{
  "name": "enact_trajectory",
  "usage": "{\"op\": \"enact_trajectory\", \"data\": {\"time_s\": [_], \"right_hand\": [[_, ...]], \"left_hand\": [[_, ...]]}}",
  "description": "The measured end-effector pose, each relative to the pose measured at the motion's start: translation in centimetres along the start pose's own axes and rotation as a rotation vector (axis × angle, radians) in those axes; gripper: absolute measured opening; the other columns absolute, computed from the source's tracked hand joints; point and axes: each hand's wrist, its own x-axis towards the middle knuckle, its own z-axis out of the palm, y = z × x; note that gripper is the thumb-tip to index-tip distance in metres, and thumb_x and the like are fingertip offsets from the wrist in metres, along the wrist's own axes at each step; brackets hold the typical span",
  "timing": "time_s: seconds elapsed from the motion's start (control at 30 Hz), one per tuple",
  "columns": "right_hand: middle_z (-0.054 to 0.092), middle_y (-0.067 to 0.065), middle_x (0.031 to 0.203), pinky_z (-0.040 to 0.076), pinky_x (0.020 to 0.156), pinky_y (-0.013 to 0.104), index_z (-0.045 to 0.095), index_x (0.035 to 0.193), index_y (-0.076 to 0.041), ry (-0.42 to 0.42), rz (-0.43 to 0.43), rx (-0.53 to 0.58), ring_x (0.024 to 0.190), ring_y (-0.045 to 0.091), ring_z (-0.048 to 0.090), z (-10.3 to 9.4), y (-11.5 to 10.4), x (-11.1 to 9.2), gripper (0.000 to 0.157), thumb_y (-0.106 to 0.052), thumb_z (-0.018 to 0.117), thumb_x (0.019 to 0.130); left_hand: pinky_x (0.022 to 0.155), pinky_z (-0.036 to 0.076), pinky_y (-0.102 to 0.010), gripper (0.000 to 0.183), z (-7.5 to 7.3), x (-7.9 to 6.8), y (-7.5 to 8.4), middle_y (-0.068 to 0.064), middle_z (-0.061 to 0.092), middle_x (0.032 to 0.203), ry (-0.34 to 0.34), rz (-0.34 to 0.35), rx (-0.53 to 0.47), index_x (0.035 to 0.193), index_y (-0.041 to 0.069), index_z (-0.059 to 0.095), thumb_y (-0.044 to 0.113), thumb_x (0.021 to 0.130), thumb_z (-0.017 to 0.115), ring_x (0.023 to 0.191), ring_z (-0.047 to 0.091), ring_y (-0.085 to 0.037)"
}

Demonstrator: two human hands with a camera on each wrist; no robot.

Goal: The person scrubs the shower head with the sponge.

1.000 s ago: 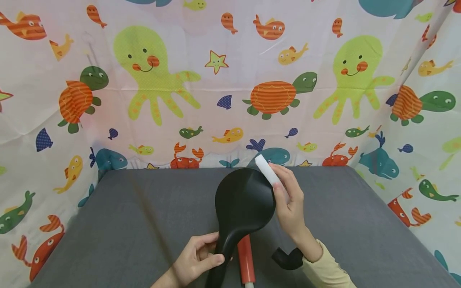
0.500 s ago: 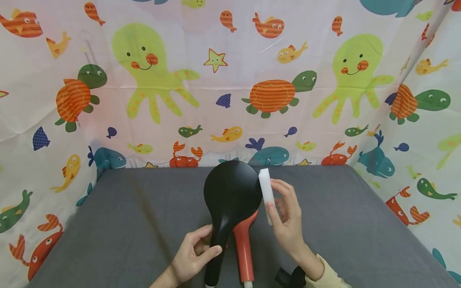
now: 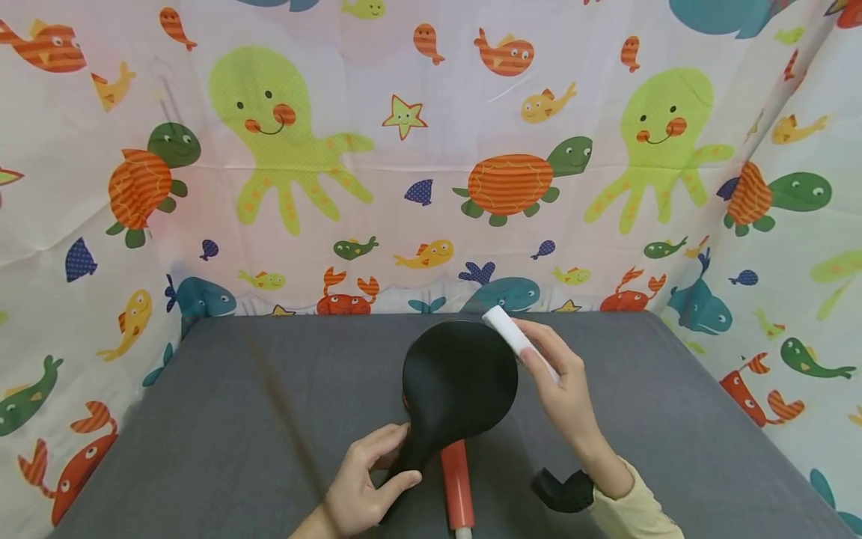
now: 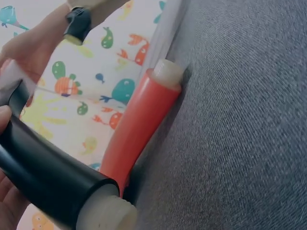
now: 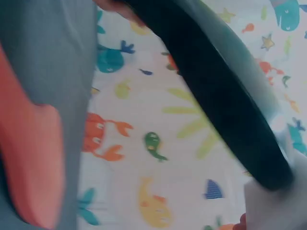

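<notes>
I see the black paddle (image 3: 461,374) held up over the middle of the grey table (image 3: 202,419), its round head on the far side and its handle slanting toward the near left. The left hand (image 3: 370,479) has fingers and thumb wrapped round that handle. At the far right rim, the right hand (image 3: 562,374) pinches a white block (image 3: 518,340) between thumb and fingers, and I read the block as touching the rim.

Below the paddle lies a red tool (image 3: 458,486), its handle pointing near, so the raised paddle blocks my view straight down onto it. A black piece (image 3: 562,490) sits by the right wrist, just beside a pale yellow sleeve (image 3: 633,505). A sea-animal curtain (image 3: 431,67) closes off the far side and both flanks.

From the head, the paddle covers most of the red tool's far end; the right wrist view shows that part blurred and cut off. There the white block is cut off too. The left hand hides the black handle's near end, but its wrist view shows a whitish tip.
</notes>
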Motion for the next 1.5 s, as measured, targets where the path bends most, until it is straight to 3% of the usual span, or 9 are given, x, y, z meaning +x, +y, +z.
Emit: {"op": "enact_trajectory", "data": {"time_s": [0.23, 0.5, 0.6, 0.93, 1.03, 1.13, 1.27, 1.37, 1.5], "right_hand": [[0.058, 0.007, 0.111, 0.051, 0.072, 0.025, 0.057, 0.120, 0.000, 0.030, 0.100, 0.000, 0.092, 0.014, 0.055, 0.1, 0.5, -1.0, 0.030, 0.005, 0.048, 0.092], [0.055, 0.015, 0.120, 0.049, 0.068, 0.027, 0.063, 0.116, -0.004, -0.069, -0.277, -0.181, 0.103, 0.023, 0.052, 0.7, -1.4, 0.4, 0.038, 0.005, 0.060, 0.080], [0.055, 0.014, 0.119, 0.051, 0.066, 0.029, 0.063, 0.116, -0.006, -0.090, -0.299, -0.230, 0.102, 0.024, 0.052, 0.7, -1.4, 0.4, 0.039, 0.003, 0.062, 0.078], [0.062, 0.003, 0.111, 0.045, 0.068, 0.029, 0.063, 0.119, -0.010, -0.040, 0.075, -0.318, 0.089, 0.014, 0.053, -0.3, 0.6, -0.2, 0.031, -0.003, 0.059, 0.089], [0.058, 0.005, 0.115, 0.047, 0.070, 0.030, 0.061, 0.122, -0.009, -0.025, -0.001, -0.294, 0.095, 0.017, 0.052, 0.5, -0.3, -0.5, 0.034, -0.002, 0.058, 0.089], [0.054, 0.011, 0.121, 0.050, 0.065, 0.037, 0.061, 0.121, -0.008, -0.025, -0.205, -0.353, 0.102, 0.024, 0.050, 1.7, -1.7, -0.9, 0.031, -0.009, 0.056, 0.090], [0.052, 0.018, 0.122, 0.050, 0.066, 0.049, 0.063, 0.118, -0.009, -0.057, -0.470, -0.515, 0.107, 0.034, 0.048, 3.3, -2.8, -1.7, 0.033, -0.024, 0.048, 0.092], [0.053, 0.019, 0.121, 0.049, 0.070, 0.054, 0.064, 0.117, -0.009, -0.016, -0.511, -0.603, 0.106, 0.036, 0.049, 3.7, -2.8, -1.9, 0.036, -0.027, 0.044, 0.092], [0.053, 0.021, 0.119, 0.049, 0.070, 0.055, 0.064, 0.116, -0.007, 0.093, -0.428, -0.647, 0.104, 0.037, 0.050, 3.4, -2.3, -1.5, 0.037, -0.028, 0.045, 0.092]], "left_hand": [[0.071, 0.053, -0.025, 0.049, -0.8, 0.0, 0.5, -0.010, 0.058, 0.110, 0.012, -0.012, 0.302, 0.125, -0.005, 0.053, -0.004, 0.078, 0.070, 0.091, 0.061, -0.018], [0.067, 0.053, -0.026, 0.051, -1.2, 0.1, 0.6, -0.006, 0.058, 0.104, -0.017, 0.084, 0.810, 0.117, -0.001, 0.058, -0.001, 0.068, 0.076, 0.088, 0.061, -0.014], [0.064, 0.054, -0.028, 0.053, -1.2, 0.2, 0.7, -0.009, 0.058, 0.102, -0.023, 0.117, 0.926, 0.117, -0.001, 0.057, 0.000, 0.067, 0.076, 0.088, 0.061, -0.016], [0.063, 0.054, -0.029, 0.056, -1.3, 0.5, 0.9, -0.012, 0.058, 0.100, 0.032, 0.163, 1.013, 0.117, -0.004, 0.057, -0.003, 0.064, 0.075, 0.086, 0.061, -0.020], [0.066, 0.054, -0.030, 0.044, -1.3, 0.5, 0.8, -0.014, 0.057, 0.099, 0.031, 0.174, 1.019, 0.117, -0.007, 0.056, -0.001, 0.074, 0.066, 0.086, 0.060, -0.022], [0.065, 0.054, -0.032, 0.030, -1.3, 0.5, 0.6, -0.015, 0.057, 0.096, 0.046, 0.202, 1.051, 0.115, -0.008, 0.057, 0.008, 0.093, 0.045, 0.083, 0.060, -0.023], [0.064, 0.053, -0.035, 0.045, -1.1, 0.5, 0.5, -0.016, 0.057, 0.093, 0.077, 0.225, 1.107, 0.112, -0.009, 0.058, 0.017, 0.101, 0.024, 0.078, 0.060, -0.025], [0.062, 0.053, -0.035, 0.046, -1.0, 0.4, 0.5, -0.016, 0.057, 0.092, 0.091, 0.211, 1.126, 0.111, -0.008, 0.059, 0.018, 0.101, 0.023, 0.078, 0.059, -0.025], [0.061, 0.053, -0.034, 0.046, -0.9, 0.4, 0.5, -0.016, 0.057, 0.093, 0.105, 0.189, 1.128, 0.112, -0.006, 0.060, 0.020, 0.101, 0.023, 0.078, 0.060, -0.024]]}}
